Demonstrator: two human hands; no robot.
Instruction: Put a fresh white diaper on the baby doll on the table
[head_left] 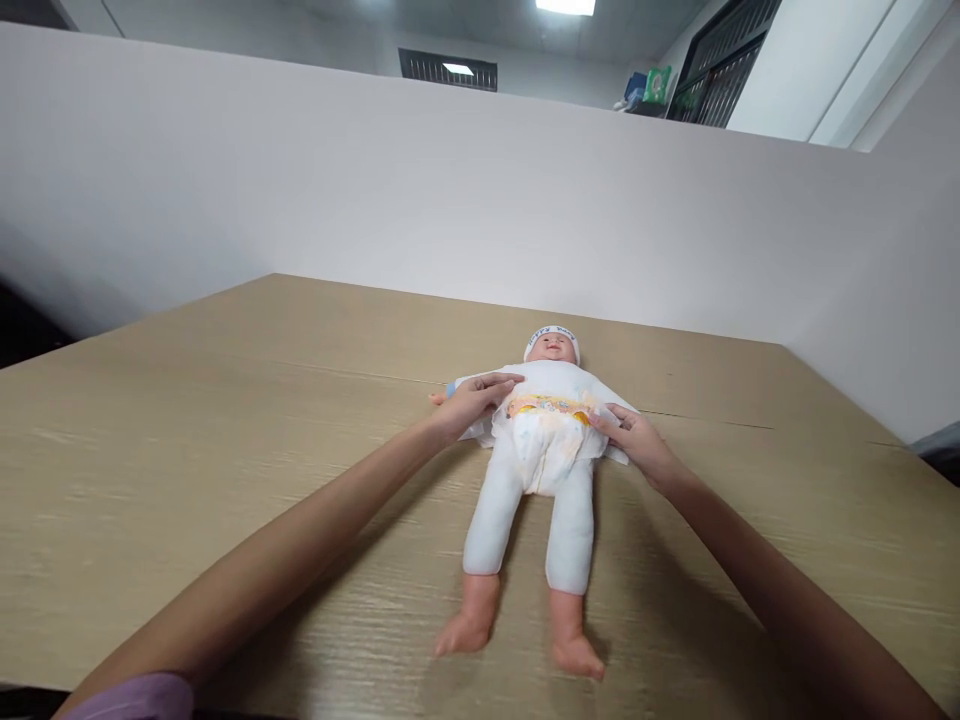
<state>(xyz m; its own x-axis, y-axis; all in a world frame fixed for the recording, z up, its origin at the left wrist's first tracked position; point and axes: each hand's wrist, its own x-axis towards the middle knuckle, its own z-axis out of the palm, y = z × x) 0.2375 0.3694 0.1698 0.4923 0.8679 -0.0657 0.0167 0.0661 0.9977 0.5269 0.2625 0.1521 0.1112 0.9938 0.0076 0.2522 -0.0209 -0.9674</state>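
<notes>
A baby doll (pixel 556 373) in white cloth lies on its back, feet toward me, with a white lettered headband (pixel 551 331). Round its hips is a white diaper (pixel 541 448) with a printed orange and yellow waistband (pixel 549 405). My left hand (pixel 474 402) rests at the left of the doll's waist, its fingers stretched over the belly beside the band. At the right, my right hand (pixel 636 440) pinches the side edge of the diaper between thumb and fingers. Thin side flaps of the diaper show beneath both hands.
The doll lies on a wide wood-grain table (pixel 225 400). A pale partition wall (pixel 450 190) stands along its far edge. Beyond that, a green package (pixel 657 85) sits high up near a dark-framed window (pixel 720 70).
</notes>
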